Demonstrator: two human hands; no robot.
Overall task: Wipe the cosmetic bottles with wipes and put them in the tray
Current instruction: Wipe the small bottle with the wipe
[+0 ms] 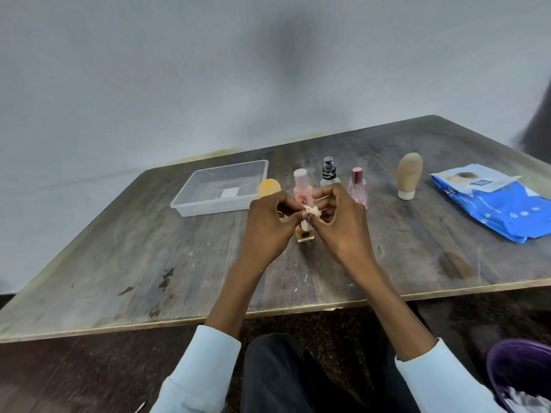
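Observation:
Over the middle of the table, my left hand (268, 228) and my right hand (343, 222) meet around a small amber bottle (304, 235). A crumpled white wipe (311, 213) is pinched against its top by the fingers of both hands. The bottle's base shows below my fingers; its top is hidden. Behind my hands stand a pink-capped bottle (301, 186), a clear spray bottle (329, 174), a pink perfume bottle (357, 186) and an orange item (268, 187). A tan tube (409, 178) stands on its cap farther right. The clear plastic tray (220, 189) sits at the back left with nothing in it.
A blue pack of wipes (501, 201) lies at the table's right edge. The worn wooden table (149, 263) ends just in front of my forearms. A purple object (521, 374) sits low at the right, off the table. A grey wall rises behind.

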